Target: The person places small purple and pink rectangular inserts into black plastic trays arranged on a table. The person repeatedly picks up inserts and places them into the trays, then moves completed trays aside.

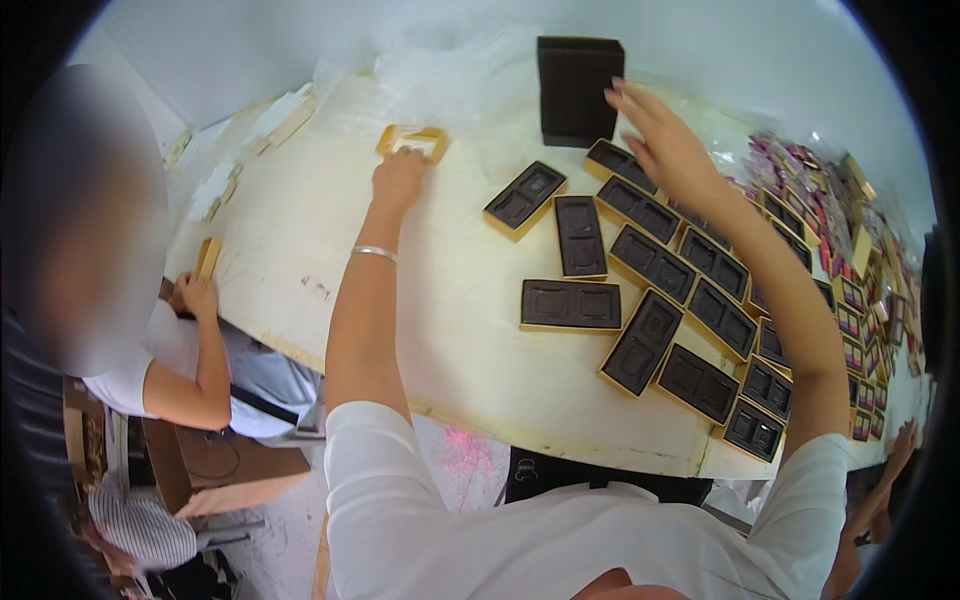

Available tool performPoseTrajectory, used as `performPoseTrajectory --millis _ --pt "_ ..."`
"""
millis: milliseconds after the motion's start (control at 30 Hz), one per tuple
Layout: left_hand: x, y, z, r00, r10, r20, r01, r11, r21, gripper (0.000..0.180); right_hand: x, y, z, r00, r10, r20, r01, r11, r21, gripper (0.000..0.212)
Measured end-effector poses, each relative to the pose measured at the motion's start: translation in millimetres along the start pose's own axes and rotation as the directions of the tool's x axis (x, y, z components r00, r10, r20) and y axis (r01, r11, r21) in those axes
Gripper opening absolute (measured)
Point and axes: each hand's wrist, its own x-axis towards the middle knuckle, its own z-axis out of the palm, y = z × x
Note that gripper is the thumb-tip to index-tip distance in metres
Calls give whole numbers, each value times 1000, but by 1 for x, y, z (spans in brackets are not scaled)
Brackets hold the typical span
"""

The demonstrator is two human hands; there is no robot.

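Although the counter (300,215) bears it, the tall dark block (578,95) could topple if the right hand (668,145), its grip spread at the block's edge, bumps it, perhaps onto the gold-sided tray (608,158) just before it. Left of the block, the left hand (398,182) reaches the gold box (434,147); whether that grip is clenched cannot be told, and careless pressure might bend it.

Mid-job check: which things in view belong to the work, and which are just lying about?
Likely part of the work:
gold-rimmed box, left fingers at its near edge
upright black box, right fingers at its side, contact unclear
black-and-gold trays nearby

Apparently lying about:
clear plastic at the back
cardboard box at lower left
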Motion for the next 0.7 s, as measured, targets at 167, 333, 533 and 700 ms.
performPoseTrajectory --millis 167,333,533,700 --pt "-28 26 -24 938 310 -156 -310 950 27 7 51 108 20 998 -13 -54 2 979 -202 36" --pt "-143 78 -57 895 445 31 -441 893 -88 8 79 131 41 917 295 268 -194 918 -347 25" --pt "-210 91 -104 931 353 -94 -365 888 -279 56 99 106 33 911 374 171 -351 924 -152 22" --pt "-215 65 -115 976 201 83 -159 918 -364 73 103 106 7 864 483 -145 -472 876 100 36"
